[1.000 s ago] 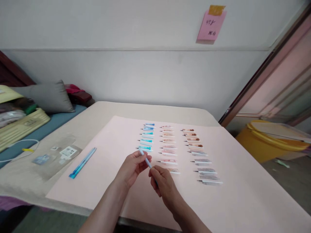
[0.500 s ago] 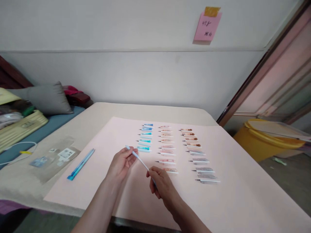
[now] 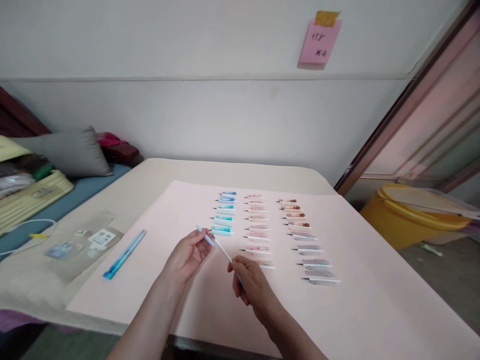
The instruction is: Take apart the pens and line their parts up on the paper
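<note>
**Left hand [image 3: 190,255] on the cap [image 3: 208,240], right hand [image 3: 247,280] on the pen [image 3: 224,251]**

Nearest the camera, a person's right hand curls around a blue-and-white pen, its slender front slanting up and left, a grip that seems chosen to steady the barrel, mostly hidden in the fingers. The left hand, palm turned up, pinches a pale blue cap between thumb and fingers, leaving its end exposed. Pen tip and cap meet closely; whether they touch cannot be told. Both forearms are cut off at the lower edge.

Two blue pens [image 3: 125,254] lie side by side on the left of a pink sheet [image 3: 165,210], well apart from the rest. A clear bag [image 3: 84,245] lies beyond the sheet's left edge, its contents hard to make out. Past the hands, small dark-tipped pens [image 3: 257,227] lie in three columns of blue, pink, and brown with gray, apparently grouped by color; the left hand partly crowds the nearest blue one.

Farther back, a pink note [image 3: 320,42] is taped to the wall [image 3: 187,120], its lower line illegible.
</note>
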A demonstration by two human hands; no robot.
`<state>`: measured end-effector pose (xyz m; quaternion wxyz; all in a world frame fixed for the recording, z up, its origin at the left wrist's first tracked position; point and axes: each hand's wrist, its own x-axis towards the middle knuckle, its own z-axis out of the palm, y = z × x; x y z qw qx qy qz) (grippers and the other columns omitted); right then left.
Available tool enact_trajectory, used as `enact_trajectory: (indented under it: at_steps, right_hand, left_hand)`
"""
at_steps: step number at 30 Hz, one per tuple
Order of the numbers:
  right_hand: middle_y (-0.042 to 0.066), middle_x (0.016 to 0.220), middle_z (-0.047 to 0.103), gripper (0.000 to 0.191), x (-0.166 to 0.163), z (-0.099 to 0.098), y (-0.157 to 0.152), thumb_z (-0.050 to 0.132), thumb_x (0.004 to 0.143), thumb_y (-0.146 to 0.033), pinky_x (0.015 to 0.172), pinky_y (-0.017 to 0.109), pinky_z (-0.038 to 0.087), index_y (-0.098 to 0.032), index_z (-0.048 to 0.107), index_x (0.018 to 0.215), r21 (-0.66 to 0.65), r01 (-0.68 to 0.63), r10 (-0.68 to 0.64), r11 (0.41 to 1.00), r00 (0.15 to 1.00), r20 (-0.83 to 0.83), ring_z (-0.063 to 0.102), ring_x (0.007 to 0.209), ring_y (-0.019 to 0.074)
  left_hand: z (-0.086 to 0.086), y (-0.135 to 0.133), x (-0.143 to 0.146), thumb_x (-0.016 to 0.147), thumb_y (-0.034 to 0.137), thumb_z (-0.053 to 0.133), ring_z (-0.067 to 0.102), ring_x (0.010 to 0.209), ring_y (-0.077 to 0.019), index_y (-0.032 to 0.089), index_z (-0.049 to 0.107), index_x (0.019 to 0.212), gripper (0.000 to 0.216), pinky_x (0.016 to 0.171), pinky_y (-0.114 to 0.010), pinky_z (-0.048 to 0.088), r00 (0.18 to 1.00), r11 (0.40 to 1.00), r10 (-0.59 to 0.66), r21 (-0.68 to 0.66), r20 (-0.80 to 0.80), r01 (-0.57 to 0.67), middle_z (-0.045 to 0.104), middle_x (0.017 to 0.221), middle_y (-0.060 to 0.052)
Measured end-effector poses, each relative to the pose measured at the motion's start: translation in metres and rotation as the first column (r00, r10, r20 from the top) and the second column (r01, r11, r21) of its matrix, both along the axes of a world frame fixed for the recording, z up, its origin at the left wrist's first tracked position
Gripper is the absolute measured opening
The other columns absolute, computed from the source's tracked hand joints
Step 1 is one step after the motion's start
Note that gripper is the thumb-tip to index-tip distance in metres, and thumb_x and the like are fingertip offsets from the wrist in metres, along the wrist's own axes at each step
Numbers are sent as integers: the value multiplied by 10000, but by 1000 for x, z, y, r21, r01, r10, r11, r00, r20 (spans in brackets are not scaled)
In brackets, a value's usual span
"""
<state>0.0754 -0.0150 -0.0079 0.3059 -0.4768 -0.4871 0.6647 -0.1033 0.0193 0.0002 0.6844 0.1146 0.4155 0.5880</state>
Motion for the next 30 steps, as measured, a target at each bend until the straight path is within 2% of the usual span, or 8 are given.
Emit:
enact_trajectory:
  at_steps: [2,6,9,20,22,26,28,30]
  right_hand:
    - [-75,352,451,162,0,0,0,387,800,-300,281,180,155,-195,489,730,7,-4,4,1000,1000,1,247,255,63]
    - [-77,350,454,165,1,-2,-1,381,799,-303,277,178,171,-198,489,731,21,-41,40,999,998,37,254,250,67]
    - [-82,340,440,170,1,-5,-1,373,793,-301,271,178,179,-200,492,725,42,-59,54,997,993,102,243,243,71]
    - [-88,332,412,173,0,-6,0,360,790,-285,270,161,200,-195,492,723,74,-84,67,994,977,204,253,233,68]
    - [-87,333,412,170,0,-6,-1,360,789,-276,272,162,206,-196,493,719,77,-83,65,994,974,219,260,237,70]
    - [-83,330,413,184,-1,-7,0,356,799,-279,280,166,216,-201,494,705,110,-65,36,992,969,243,273,248,77]
    - [-85,327,405,197,-1,-7,0,353,808,-280,296,169,227,-200,495,697,130,-59,22,990,963,269,280,251,76]
    - [-87,325,394,210,-1,-7,0,350,814,-267,329,171,250,-197,497,682,154,-58,9,986,954,299,299,259,72]
  left_hand:
    - [-1,1,0,726,115,637,635,748,-151,103,614,818,95,623,-222,545,1000,1000,24,18,1,-24,642,824,-90]
    - [-7,6,-12,760,91,589,626,692,-117,100,606,815,59,600,-195,537,981,980,195,-34,-3,-195,637,787,-75]
    - [-9,7,-18,766,95,582,623,678,-113,100,600,808,46,594,-198,539,976,975,216,-57,10,-215,635,785,-75]
    - [0,4,-10,745,142,623,620,663,-115,117,598,796,63,578,-196,531,991,993,121,-3,-64,-121,633,757,-66]
    - [3,1,-9,726,162,648,620,673,-114,120,601,799,97,591,-195,527,989,998,68,21,-130,-66,638,779,-67]
    - [9,-5,-3,732,255,650,627,726,-143,119,598,824,172,583,-209,521,956,990,-113,46,-270,130,647,863,-105]
    - [9,-6,2,744,285,634,631,728,-156,125,586,842,193,556,-214,518,943,980,-184,24,-276,198,648,878,-120]
    - [5,-6,7,756,255,623,632,707,-149,125,573,835,161,570,-217,525,959,984,-174,4,-223,179,650,850,-120]
